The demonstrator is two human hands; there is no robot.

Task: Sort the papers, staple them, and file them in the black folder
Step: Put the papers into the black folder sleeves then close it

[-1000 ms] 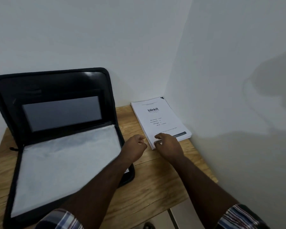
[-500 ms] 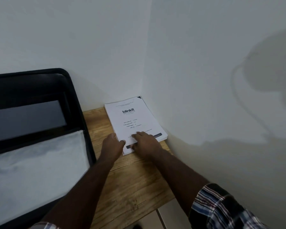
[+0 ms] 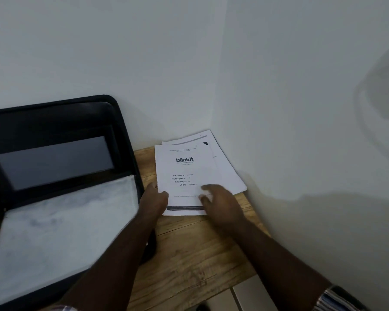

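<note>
A stack of white papers [image 3: 225, 173] lies in the table's far right corner against the walls. Its top sheet [image 3: 184, 169], printed "blinkit", sits shifted toward me and to the left, off the stack. My left hand [image 3: 154, 199] grips that sheet's left edge, thumb on top. My right hand [image 3: 220, 202] rests on the sheet's lower right part with fingers spread. The black folder [image 3: 54, 167] stands open at the left, its lid leaning on the wall, with white sheets [image 3: 61, 223] in its lower half.
The wooden table [image 3: 195, 250] ends near my forearms, with pale floor [image 3: 245, 297] beyond its front right corner. White walls close the back and right sides. No stapler is in view.
The top sheet has slid toward me and left, uncovering the pages beneath it. My left hand now grips its left edge. The camera has drifted a little left.
</note>
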